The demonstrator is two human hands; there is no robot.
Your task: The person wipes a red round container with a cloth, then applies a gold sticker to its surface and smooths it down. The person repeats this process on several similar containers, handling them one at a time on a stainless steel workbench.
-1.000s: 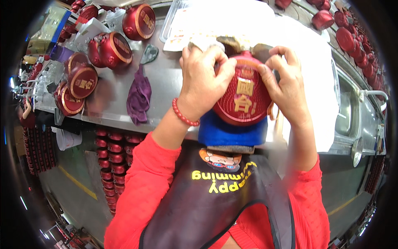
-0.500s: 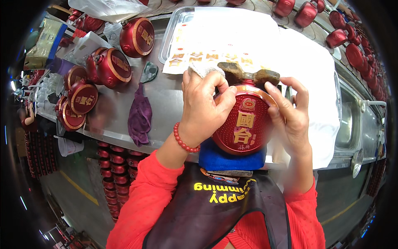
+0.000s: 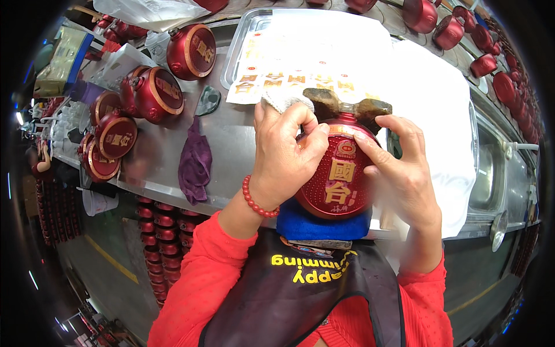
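A round, flat red bottle (image 3: 335, 185) with gold lettering lies face up on a blue cloth (image 3: 295, 221). Two worn brown blocks (image 3: 374, 108) flank its neck. My left hand (image 3: 284, 141), wearing a red bead bracelet (image 3: 254, 202), is closed on a white cloth (image 3: 289, 99) at the bottle's upper left, its thumb against the gold band (image 3: 341, 130). My right hand (image 3: 404, 165) has its fingers apart and partly bent. One fingertip presses the band's right part; the palm side is hidden.
White sheets printed with gold decals (image 3: 324, 46) lie over a metal tray (image 3: 232, 63). A purple cloth (image 3: 195, 165) rests on the metal table (image 3: 231, 133). Several red bottles (image 3: 160, 94) stand at left, others (image 3: 420, 14) at the back right. A sink (image 3: 485, 179) is at right.
A right-hand fingertip has moved left from the bottle's edge onto the gold band. My left hand barely differs. The bottles at the back right have shifted along.
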